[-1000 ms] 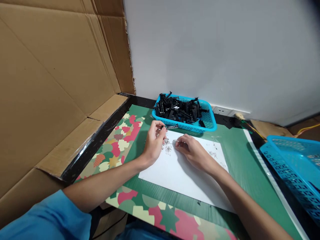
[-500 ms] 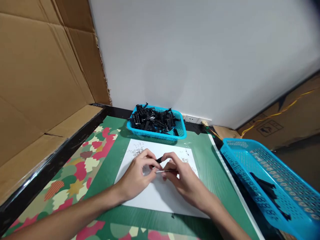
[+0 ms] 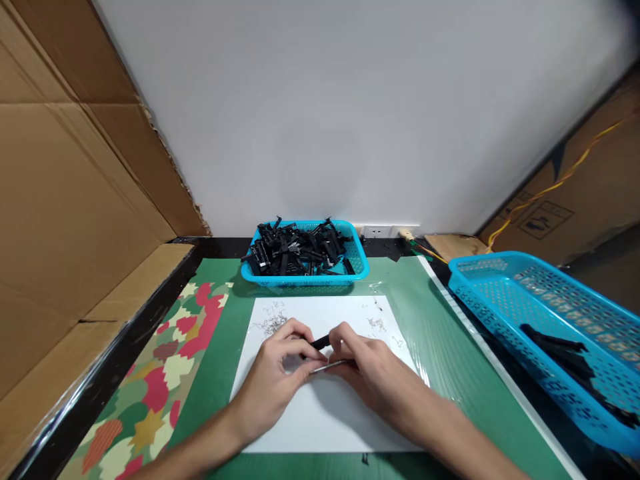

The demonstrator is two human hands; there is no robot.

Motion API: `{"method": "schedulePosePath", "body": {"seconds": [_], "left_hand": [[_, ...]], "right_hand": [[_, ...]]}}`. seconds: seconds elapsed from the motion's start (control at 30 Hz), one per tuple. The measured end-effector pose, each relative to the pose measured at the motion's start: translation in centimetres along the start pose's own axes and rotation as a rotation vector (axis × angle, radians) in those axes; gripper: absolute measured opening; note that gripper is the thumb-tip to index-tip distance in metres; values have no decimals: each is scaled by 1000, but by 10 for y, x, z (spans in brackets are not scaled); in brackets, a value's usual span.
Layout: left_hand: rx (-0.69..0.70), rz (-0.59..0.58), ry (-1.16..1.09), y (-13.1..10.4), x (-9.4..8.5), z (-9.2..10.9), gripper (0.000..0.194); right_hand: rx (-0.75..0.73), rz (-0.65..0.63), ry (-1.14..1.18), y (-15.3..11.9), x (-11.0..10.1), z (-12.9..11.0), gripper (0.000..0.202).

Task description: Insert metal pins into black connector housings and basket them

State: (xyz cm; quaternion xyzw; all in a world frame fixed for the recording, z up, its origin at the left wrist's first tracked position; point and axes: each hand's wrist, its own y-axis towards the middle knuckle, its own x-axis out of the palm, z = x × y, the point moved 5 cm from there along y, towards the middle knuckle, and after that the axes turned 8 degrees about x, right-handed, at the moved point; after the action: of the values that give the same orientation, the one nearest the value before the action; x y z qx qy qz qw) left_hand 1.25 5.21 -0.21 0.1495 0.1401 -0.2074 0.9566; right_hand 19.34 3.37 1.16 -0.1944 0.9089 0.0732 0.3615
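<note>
Left hand (image 3: 273, 377) grips 1 black part (image 3: 321, 343), right hand (image 3: 376, 373) 1 tool (image 3: 330, 366), over paper (image 3: 310, 427) on green tabletop (image 3: 470, 393) by wall (image 3: 320, 120).

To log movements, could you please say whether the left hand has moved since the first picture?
Yes; the left hand has moved nearer the camera, away from the far blue basket.

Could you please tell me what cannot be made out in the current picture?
Head view:
- Both ends of the slim black bar-shaped part: covered by the left hand and right hand.
- Rear of the thin silvery metal tool: hidden by the right hand.
- Exact shapes of the grey wire-like pieces: too small.
</note>
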Motion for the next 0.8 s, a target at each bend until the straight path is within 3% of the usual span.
{"method": "schedulePosePath", "body": {"seconds": [0.4, 0.57, 0.67, 0.8], "left_hand": [[46, -179, -17, 0, 2, 11, 9], [34, -35, -40, 3, -4, 7, 21], [21, 81, -135, 5, -8, 2, 26], [7, 113, -234, 5, -5, -1, 29]], "right_hand": [[-119, 33, -51, -5, 2, -3, 13], [-143, 221, 45, -1, -2, -13, 8], [-82, 225, 129, 1, 1, -15, 2], [8, 246, 323, 3, 6, -13, 17]]}}
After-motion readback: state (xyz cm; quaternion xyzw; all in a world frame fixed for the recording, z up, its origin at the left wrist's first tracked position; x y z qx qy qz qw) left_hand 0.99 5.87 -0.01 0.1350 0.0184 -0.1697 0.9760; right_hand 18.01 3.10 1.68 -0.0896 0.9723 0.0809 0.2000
